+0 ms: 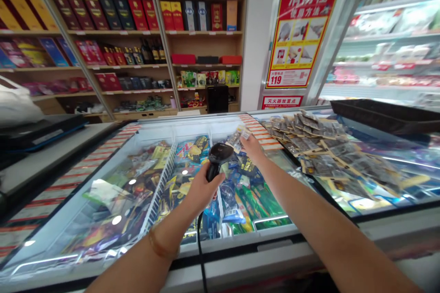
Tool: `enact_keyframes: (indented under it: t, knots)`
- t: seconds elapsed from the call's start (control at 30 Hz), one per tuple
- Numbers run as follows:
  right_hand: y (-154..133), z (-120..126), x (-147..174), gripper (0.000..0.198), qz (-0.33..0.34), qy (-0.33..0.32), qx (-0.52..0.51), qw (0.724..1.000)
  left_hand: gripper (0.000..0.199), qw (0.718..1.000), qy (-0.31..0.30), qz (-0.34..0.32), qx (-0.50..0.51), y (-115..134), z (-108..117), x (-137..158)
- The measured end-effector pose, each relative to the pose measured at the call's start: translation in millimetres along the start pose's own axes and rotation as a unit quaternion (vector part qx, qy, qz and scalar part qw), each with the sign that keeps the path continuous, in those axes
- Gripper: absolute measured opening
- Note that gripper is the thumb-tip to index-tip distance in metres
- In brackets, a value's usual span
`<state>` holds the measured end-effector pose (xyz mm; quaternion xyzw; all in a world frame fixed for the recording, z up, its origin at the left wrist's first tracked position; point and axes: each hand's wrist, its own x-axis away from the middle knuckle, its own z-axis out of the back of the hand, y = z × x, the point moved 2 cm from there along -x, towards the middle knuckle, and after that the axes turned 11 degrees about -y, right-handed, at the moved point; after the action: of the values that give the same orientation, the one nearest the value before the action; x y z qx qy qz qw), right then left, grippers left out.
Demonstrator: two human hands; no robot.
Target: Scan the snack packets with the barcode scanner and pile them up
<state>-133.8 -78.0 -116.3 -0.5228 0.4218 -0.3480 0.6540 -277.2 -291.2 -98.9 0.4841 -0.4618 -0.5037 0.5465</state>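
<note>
So we've got one black scanner (220, 152), one small packet (236, 138) and one dark tray (381, 116), plus a packet pile (316, 142) too jumbled to count. Our left hand (205, 185) is wrapped around the scanner's handle. Our right hand (252, 145) is pinching the packet just past the scanner's head, above the freezer (237, 243); its far fingers are hidden. We can read 消防栓 使用方法 and 119 on the red poster (302, 32), and 灭火器放置点 on the sign (282, 102) below. Packet print's too small for us.
</note>
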Motion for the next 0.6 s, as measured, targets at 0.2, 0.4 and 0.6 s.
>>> enact_keyframes:
  t: [0.2,0.4,0.6]
  knots:
    - [8.1,5.5,-0.3,0.036,-0.016,-0.015,-0.015,1.000,0.054,1.000,-0.010,0.028,0.007,-0.8,-0.6,0.2]
    - [1.0,5.0,2.9,0.040,-0.026,-0.014,-0.016,0.999,0.048,0.999,-0.024,0.045,-0.010,-1.5,0.1,1.1]
    - [1.2,4.1,4.3,0.040,-0.017,-0.029,-0.044,0.998,0.045,0.998,-0.032,0.041,-0.037,-9.9,0.2,2.0]
